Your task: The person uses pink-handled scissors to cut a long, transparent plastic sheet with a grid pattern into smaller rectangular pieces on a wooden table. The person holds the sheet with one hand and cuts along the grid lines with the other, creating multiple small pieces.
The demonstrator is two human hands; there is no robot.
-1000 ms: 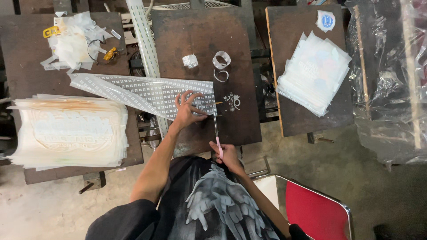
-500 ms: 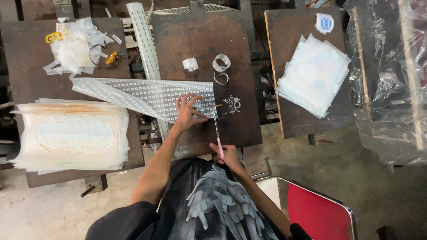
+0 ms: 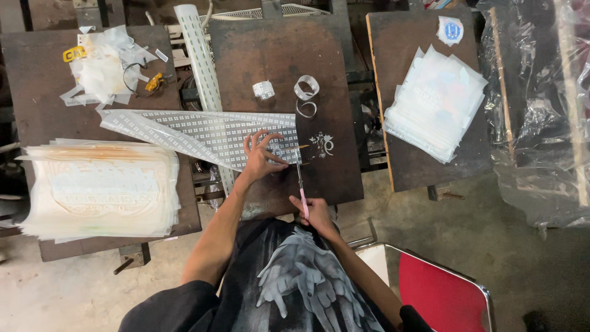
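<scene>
dark wooden table (image 3: 332, 74) underneath, worn and scuffed. left hand (image 3: 261, 157) laid flat on a printed sheet (image 3: 209, 132) with rows of small marks, fingers (image 3: 265, 136) spread, pressing the sheet down just short of its right edge. right hand (image 3: 316, 212) closed around the pink handle of a craft knife (image 3: 300, 181), fingers pinching it, blade end pointing away from the body and meeting the sheet's edge just beside the left fingertips. small scraps (image 3: 322, 144) lying just right of the blade. beyond the left fingers, further up the table, a little roll of tape (image 3: 263, 90) and curled clear strips (image 3: 306, 95). well left of the left hand, a thick stack of sheets (image 3: 98, 190); well right of the right hand, another stack (image 3: 436, 104). red chair (image 3: 439, 289) below the right forearm.
</scene>
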